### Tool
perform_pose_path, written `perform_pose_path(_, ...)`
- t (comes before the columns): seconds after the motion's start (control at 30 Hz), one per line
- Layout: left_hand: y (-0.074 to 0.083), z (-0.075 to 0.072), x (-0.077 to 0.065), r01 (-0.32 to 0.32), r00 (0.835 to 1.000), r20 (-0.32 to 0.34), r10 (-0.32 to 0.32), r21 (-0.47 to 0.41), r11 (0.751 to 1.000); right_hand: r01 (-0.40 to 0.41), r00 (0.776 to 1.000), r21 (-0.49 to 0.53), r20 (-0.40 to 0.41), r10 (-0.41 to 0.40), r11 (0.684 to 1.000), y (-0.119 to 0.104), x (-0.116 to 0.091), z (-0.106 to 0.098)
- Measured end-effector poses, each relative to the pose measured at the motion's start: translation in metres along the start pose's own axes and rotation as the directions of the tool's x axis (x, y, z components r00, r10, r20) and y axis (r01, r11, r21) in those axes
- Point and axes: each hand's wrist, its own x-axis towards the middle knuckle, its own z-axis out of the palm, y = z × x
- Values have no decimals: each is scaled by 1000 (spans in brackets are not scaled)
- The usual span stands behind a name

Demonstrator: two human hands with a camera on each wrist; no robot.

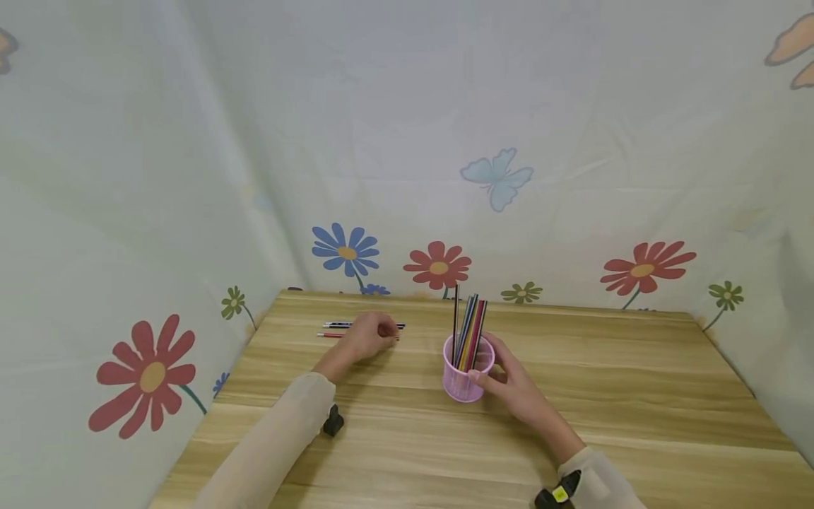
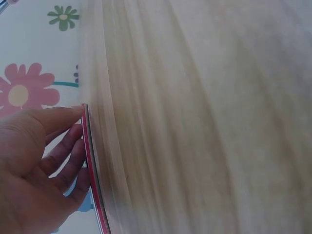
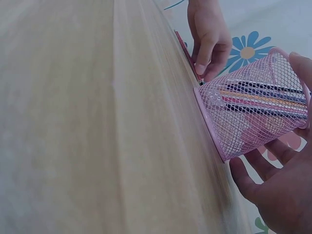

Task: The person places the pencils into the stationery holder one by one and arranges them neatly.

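Observation:
At the left of the table, my left hand (image 1: pixel 369 336) pinches the end of a red pencil (image 1: pixel 329 335) lying on the wood. In the left wrist view, thumb and fingertips meet that pencil (image 2: pixel 92 165) along its side. Dark pencils (image 1: pixel 335 325) lie just behind it, partly hidden by the hand. My right hand (image 1: pixel 511 385) holds a pink mesh pencil cup (image 1: pixel 463 385) from its right side, thumb near the front rim. Several coloured pencils (image 1: pixel 470 332) stand in the cup, leaning to the right; one dark pencil is more upright. The cup (image 3: pixel 258 105) rests its base on the table.
The wood-grain table (image 1: pixel 604 382) stretches away to the right of the cup. A white curtain (image 1: pixel 394 141) printed with flowers and butterflies hangs behind the table and along its sides. Each sleeve carries a black wrist camera (image 1: pixel 333 420).

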Motion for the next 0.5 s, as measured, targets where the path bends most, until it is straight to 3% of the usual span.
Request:
perform_pose_path(0.2,1,-5,-3,22,999,33,-22,26,999,6,1000,-6,-8,-6,1000,1,0,0)
perform_pose_path(0.5,0,-4,-8,-10,998,58,8,29,1000,18,1000,-8,-9,-18,1000,-1,0,1)
